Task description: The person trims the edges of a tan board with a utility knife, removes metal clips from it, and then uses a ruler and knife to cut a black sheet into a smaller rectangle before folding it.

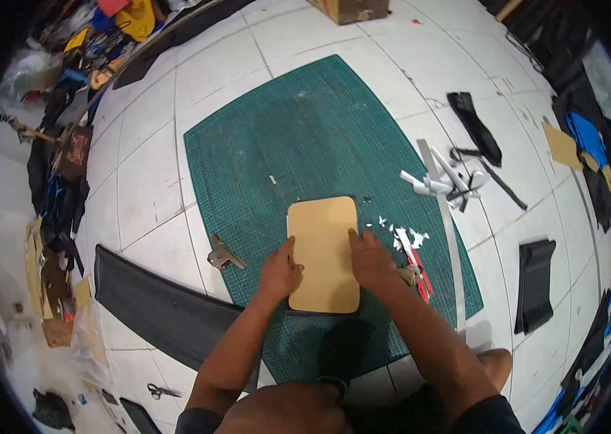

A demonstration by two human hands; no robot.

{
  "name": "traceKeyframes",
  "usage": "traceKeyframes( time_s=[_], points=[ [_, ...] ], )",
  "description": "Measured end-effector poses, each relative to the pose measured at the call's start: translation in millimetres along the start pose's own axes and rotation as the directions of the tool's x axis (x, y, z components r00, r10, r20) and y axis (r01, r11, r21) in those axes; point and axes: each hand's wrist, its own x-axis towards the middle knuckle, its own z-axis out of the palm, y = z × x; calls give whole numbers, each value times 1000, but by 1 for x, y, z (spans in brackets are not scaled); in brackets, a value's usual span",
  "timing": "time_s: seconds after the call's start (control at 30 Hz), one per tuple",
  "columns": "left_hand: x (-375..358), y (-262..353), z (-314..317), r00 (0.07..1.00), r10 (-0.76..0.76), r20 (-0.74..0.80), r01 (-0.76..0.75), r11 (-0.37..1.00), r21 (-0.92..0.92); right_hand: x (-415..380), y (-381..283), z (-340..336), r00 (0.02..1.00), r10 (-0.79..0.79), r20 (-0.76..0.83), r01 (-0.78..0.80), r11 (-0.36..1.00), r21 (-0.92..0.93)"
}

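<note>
A tan rectangular board with rounded corners (324,253) lies on the green cutting mat (269,137), with a dark edge showing beneath it. My left hand (281,272) rests against the board's left edge, its fingertips touching it. On the opposite edge, the fingers of my right hand (373,259) press near the board's upper right side. Neither hand is wrapped round anything. Beside my right hand lies a red cutter (421,275) among white scraps (418,237). A metal clamp-like tool (224,253) is left of my left hand.
A long metal ruler (453,246) crosses the mat's right edge near white strips (457,181). Black material (161,311) stretches across the floor at left, with scissors (162,391) below. A folded black piece (535,286) lies at right; a cardboard box (349,9) stands at the top.
</note>
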Motion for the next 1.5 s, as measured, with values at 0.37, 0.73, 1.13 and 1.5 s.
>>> traceKeyframes(
  time_s=[0.37, 0.73, 1.13, 1.5],
  points=[
    [1, 5, -10, 990, -94, 109, 102, 992, -77, 49, -27, -7, 921, -357, 156, 389, 864, -321],
    [-2, 12, -18, 953, -214, 212, 240, 965, -105, 90, -69, -51, 916, -273, 294, 344, 912, -223],
    [-4, 6, -14, 960, -192, 205, 220, 967, -128, 111, -79, -39, 889, -156, 431, 332, 868, -370],
    [-5, 35, -10, 999, 21, 49, -33, 964, 265, 107, -84, -42, 901, -125, 414, 307, 859, -408]
  ],
)
